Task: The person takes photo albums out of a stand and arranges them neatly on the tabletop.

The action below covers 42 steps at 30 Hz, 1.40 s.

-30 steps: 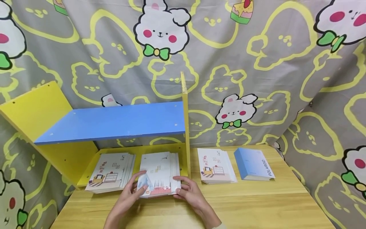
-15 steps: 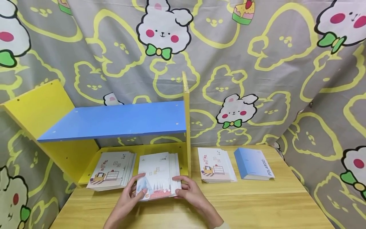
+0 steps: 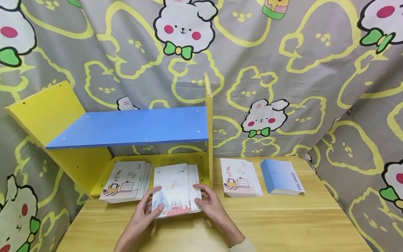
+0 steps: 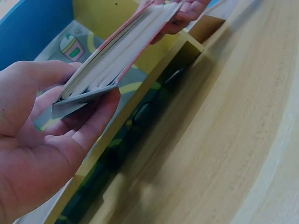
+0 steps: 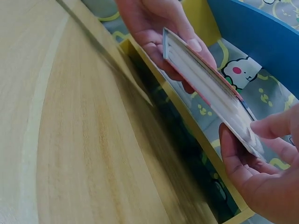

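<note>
Both hands hold a white book (image 3: pixel 171 192) with a drawn pink-and-blue scene on its cover, in front of the shelf's lower level. My left hand (image 3: pixel 141 211) grips its left edge, thumb on the cover. On the opposite side my right hand (image 3: pixel 214 208) pinches the page edges, which are fanned out in steps. In the left wrist view the book (image 4: pixel 117 53) shows its page block between thumb and fingers of the left hand (image 4: pixel 51 121). The right wrist view has the right hand (image 5: pixel 266 163) at the book's (image 5: pixel 210 88) near end.
Left of the held book, another white illustrated book (image 3: pixel 124 178) lies on the yellow base of the shelf, under its blue board (image 3: pixel 135 127). Right of the yellow upright (image 3: pixel 209 133), a similar book (image 3: pixel 237 176) and a blue POLAROID book (image 3: pixel 280 176) lie on the wooden table (image 3: pixel 283 227).
The hands keep their hold on the book, which is slightly raised and tilted toward the camera. The head view has shifted a little; the other books stay where they were.
</note>
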Each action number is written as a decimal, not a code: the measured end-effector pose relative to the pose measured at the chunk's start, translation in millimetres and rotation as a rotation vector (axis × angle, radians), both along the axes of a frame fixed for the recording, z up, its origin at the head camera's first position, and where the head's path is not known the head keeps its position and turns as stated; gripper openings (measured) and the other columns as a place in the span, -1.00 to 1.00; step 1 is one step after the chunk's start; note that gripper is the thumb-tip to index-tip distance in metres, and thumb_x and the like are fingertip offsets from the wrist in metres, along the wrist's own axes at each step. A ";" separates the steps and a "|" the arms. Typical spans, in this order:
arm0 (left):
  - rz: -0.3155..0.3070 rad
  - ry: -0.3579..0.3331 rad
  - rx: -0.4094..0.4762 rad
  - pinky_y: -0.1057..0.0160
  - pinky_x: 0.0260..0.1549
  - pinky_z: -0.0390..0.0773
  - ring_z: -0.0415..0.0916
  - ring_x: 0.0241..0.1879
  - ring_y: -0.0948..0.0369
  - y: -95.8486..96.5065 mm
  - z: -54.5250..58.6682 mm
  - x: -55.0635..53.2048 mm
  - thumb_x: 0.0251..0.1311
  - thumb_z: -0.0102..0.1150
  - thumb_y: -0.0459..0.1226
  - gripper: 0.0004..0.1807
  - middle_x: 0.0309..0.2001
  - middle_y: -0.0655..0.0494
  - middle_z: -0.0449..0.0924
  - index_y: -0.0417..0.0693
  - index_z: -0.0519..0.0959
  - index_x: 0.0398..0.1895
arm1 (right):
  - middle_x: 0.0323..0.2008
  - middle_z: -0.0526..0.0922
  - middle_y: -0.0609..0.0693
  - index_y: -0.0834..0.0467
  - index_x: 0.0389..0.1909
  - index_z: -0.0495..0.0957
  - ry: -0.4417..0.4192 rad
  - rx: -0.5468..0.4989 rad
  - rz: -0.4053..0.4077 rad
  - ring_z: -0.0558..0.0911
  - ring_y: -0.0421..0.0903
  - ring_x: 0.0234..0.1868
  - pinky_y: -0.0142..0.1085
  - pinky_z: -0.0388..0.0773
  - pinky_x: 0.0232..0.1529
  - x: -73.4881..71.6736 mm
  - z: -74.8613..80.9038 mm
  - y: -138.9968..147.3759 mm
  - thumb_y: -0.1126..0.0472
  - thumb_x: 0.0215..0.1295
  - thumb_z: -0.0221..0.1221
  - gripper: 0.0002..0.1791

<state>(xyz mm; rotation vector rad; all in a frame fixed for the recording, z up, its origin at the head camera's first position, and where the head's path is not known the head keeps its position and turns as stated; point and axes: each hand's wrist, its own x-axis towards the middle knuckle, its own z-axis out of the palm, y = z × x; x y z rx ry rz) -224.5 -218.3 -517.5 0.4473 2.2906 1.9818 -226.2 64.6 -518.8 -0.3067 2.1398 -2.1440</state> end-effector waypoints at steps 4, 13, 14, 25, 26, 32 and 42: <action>0.003 0.005 0.006 0.20 -0.22 0.74 0.67 -0.17 0.11 1.4 0.2 2.1 0.34 0.27 -0.44 -0.24 0.00 -0.33 0.57 -0.05 0.19 0.55 | -0.01 0.67 0.20 0.22 0.37 0.43 0.004 -0.009 -0.004 0.66 -0.05 -0.25 -0.42 0.55 -0.40 -0.6 -0.8 0.7 0.41 0.37 0.19 -0.46; 0.092 -0.048 -0.044 0.29 -0.32 0.67 0.58 -0.23 0.17 3.9 6.6 8.6 0.35 0.27 -0.38 -0.34 -0.11 -0.18 0.58 0.00 0.32 0.49 | 0.22 0.57 0.31 0.23 0.35 0.45 0.010 -0.027 0.025 0.72 -0.04 -0.19 -0.40 0.65 -0.32 4.7 2.2 3.0 0.39 0.31 0.24 -0.43; 0.089 -0.049 -0.043 0.28 -0.31 0.67 0.58 -0.22 0.16 4.0 6.6 9.0 0.35 0.27 -0.38 -0.34 -0.09 -0.19 0.57 0.00 0.32 0.49 | 0.24 0.55 0.32 0.23 0.35 0.45 0.012 -0.030 0.029 0.72 -0.04 -0.17 -0.39 0.65 -0.31 5.3 1.9 3.4 0.39 0.31 0.24 -0.43; 0.067 -0.001 -0.046 0.35 0.08 0.56 0.34 0.27 0.39 8.8 4.2 10.9 0.32 0.30 -0.38 -0.35 0.53 -0.21 0.16 0.00 0.38 0.46 | 0.36 0.44 0.33 0.24 0.37 0.42 0.030 -0.044 0.048 0.65 0.13 0.07 -0.34 0.68 -0.19 10.5 2.9 10.2 0.44 0.32 0.21 -0.42; 0.069 -0.006 -0.042 0.36 0.09 0.54 0.33 0.27 0.39 9.5 4.4 10.9 0.31 0.30 -0.38 -0.35 0.54 -0.21 0.16 0.00 0.38 0.46 | 0.36 0.44 0.33 0.24 0.37 0.42 0.031 -0.046 0.048 0.64 0.15 0.11 -0.32 0.68 -0.16 10.8 2.8 11.0 0.44 0.32 0.21 -0.42; 0.068 -0.020 -0.010 0.30 -0.04 0.64 0.50 0.09 0.20 12.6 5.6 11.9 0.29 0.29 -0.42 -0.34 0.46 -0.26 0.25 -0.05 0.37 0.46 | 0.30 0.50 0.34 0.25 0.36 0.42 0.020 -0.064 0.058 0.67 0.15 0.08 -0.27 0.71 -0.09 11.6 3.4 14.5 0.45 0.29 0.23 -0.41; 0.056 -0.039 0.026 0.24 -0.17 0.71 0.58 -0.01 0.12 15.3 10.3 16.8 0.27 0.33 -0.42 -0.33 0.47 -0.26 0.24 -0.04 0.39 0.44 | 0.12 0.58 0.33 0.29 0.37 0.39 0.004 -0.101 0.081 0.68 0.19 0.06 -0.19 0.72 -0.02 13.2 6.2 19.0 0.52 0.24 0.22 -0.36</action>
